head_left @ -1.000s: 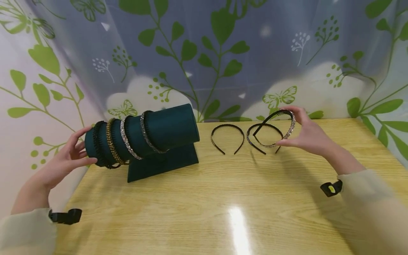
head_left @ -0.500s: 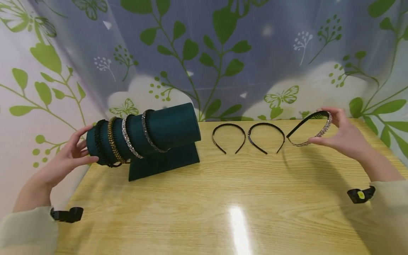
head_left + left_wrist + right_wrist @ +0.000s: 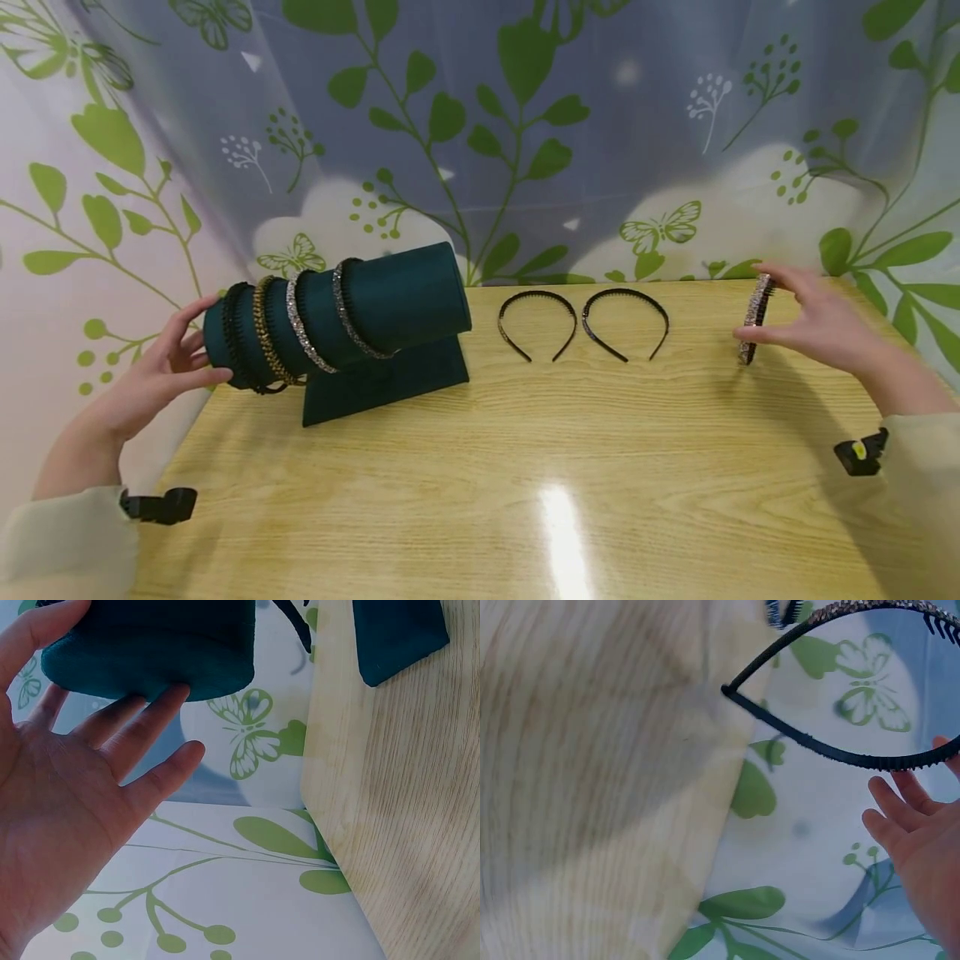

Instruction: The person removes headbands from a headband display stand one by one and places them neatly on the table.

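A dark green cylindrical headband stand [image 3: 405,292] is on the table at left, with several headbands round its roll, including a gold one [image 3: 264,332] and a silver one [image 3: 296,321]. My left hand [image 3: 161,362] grips the roll's left end, thumb in front and index finger on top; other fingertips [image 3: 180,691] touch the end face. At right, my right hand [image 3: 817,321] pinches a glittery headband [image 3: 755,317] edge-on between thumb and fingers, above the table. In the right wrist view, this headband [image 3: 840,757] shows its black toothed inside, its ends appearing to meet.
Two thin black headbands, a left one [image 3: 537,294] and a right one [image 3: 626,292], lie side by side near the back edge of the wooden table [image 3: 450,492]. Behind stands a leaf-patterned curtain [image 3: 480,167].
My right hand has moved right with the glittery headband, from over the right table headband, and turned it edge-on. My left hand stays at the stand's end.
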`<state>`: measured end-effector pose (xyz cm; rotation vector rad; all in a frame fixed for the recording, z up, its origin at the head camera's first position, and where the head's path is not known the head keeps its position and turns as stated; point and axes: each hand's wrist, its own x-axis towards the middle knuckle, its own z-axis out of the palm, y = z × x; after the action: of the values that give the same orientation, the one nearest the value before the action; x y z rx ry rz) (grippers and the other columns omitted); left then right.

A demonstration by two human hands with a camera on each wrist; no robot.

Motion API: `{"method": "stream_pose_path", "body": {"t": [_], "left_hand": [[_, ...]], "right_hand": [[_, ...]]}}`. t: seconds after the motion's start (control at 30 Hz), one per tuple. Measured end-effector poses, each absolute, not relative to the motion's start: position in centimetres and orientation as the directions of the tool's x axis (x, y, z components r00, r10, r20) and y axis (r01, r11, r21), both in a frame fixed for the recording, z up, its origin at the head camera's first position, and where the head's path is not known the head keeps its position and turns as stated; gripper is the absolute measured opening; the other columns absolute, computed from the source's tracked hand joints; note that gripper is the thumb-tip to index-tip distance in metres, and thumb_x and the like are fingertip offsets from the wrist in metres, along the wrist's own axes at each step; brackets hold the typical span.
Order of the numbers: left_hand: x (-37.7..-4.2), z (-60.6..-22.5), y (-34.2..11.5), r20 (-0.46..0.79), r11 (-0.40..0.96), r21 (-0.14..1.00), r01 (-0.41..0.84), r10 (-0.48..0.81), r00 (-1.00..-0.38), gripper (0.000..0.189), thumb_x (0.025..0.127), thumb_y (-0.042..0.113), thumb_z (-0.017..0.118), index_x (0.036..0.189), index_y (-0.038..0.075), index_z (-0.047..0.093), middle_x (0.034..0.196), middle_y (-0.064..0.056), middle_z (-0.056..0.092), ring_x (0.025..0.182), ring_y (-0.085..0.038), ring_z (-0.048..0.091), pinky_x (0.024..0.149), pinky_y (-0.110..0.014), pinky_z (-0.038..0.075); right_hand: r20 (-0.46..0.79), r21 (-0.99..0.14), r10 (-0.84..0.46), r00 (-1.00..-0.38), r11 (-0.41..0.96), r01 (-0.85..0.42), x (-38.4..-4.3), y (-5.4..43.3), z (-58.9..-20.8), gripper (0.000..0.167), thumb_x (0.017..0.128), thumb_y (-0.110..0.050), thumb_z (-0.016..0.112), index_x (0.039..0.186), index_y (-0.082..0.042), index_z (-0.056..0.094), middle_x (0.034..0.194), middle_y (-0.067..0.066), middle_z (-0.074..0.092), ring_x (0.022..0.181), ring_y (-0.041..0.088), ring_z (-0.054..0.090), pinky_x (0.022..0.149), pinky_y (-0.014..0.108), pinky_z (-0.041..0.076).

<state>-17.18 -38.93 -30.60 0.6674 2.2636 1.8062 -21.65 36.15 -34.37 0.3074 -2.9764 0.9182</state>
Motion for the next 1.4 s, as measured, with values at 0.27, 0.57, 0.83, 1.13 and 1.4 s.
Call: {"method": "stream_pose_path", "body": {"t": [0.27,0.57,0.83,1.13,1.4], "left_hand": [[-17.2,-30.5,-38.9,0.131,0.189,0.954,0.231,0.429,-0.894,0.088,0.090,-0.021,0.049,0.155,0.026,0.012,0.131,0.006,0.052,0.114,-0.004,0.057,0.083,-0.020,0.048],[-16.9,-30.7,-38.8,0.116,0.213,0.951,0.223,0.423,-0.899,0.088,0.091,-0.019,0.050,0.155,0.027,0.012,0.133,0.008,0.049,0.115,-0.002,0.055,0.084,-0.018,0.047],[-17.0,-30.7,-38.9,0.129,0.204,0.950,0.236,0.429,-0.894,0.088,0.091,-0.020,0.049,0.156,0.026,0.011,0.134,0.008,0.049,0.115,-0.003,0.056,0.084,-0.019,0.048],[-17.0,-30.7,-39.0,0.146,0.171,0.955,0.243,0.440,-0.886,0.088,0.090,-0.022,0.047,0.156,0.025,0.012,0.133,0.006,0.050,0.115,-0.005,0.057,0.084,-0.020,0.048],[-17.1,-30.7,-38.9,0.150,0.172,0.953,0.249,0.447,-0.882,0.088,0.091,-0.022,0.047,0.156,0.024,0.011,0.133,0.005,0.050,0.115,-0.005,0.057,0.084,-0.021,0.048]], "right_hand": [[-0.034,-0.511,-0.228,-0.973,0.841,-0.179,-23.1,35.7,-35.9,0.101,0.082,-0.041,0.077,0.156,-0.010,0.016,0.137,0.042,0.018,0.117,0.061,0.032,0.084,0.073,0.031],[-0.051,-0.534,-0.274,-0.960,0.820,-0.205,-24.6,34.7,-37.9,0.097,0.079,-0.042,0.080,0.149,0.000,0.027,0.139,0.040,0.018,0.120,0.058,0.031,0.089,0.071,0.030],[-0.106,-0.480,-0.267,-0.958,0.857,-0.186,-25.7,34.7,-39.1,0.097,0.080,-0.049,0.077,0.146,0.003,0.029,0.131,0.043,0.023,0.113,0.058,0.038,0.086,0.071,0.033],[-0.126,-0.429,-0.272,-0.954,0.882,-0.195,-26.6,34.6,-39.8,0.101,0.077,-0.055,0.077,0.144,0.005,0.030,0.124,0.041,0.029,0.104,0.051,0.045,0.083,0.067,0.038],[-0.142,-0.426,-0.256,-0.956,0.888,-0.175,-26.5,34.7,-40.3,0.101,0.078,-0.054,0.076,0.143,0.009,0.029,0.125,0.043,0.028,0.108,0.054,0.040,0.084,0.068,0.036]]}}
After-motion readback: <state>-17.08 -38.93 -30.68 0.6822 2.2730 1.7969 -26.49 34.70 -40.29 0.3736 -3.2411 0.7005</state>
